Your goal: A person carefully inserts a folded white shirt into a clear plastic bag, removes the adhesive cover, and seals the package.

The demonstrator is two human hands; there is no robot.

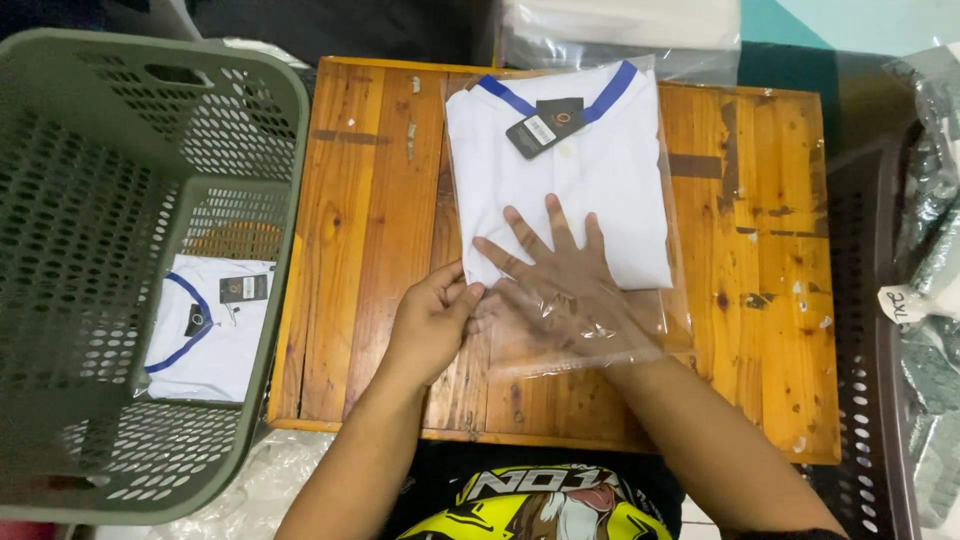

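Shirt [575, 170], folded, white, lies mid-worktop [380, 200] inside clear bag [590, 330]. Right hand [560, 275] flat inside, fingers spread; left hand [432, 320] pinching bag's open edge. Soft, light, slippery film; best held at edges.

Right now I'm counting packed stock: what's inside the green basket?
One folded white shirt with blue collar trim and a dark tag, bagged in clear plastic, lies on the floor of the basket. The near wall hides part of the floor, so anything there can't be seen.
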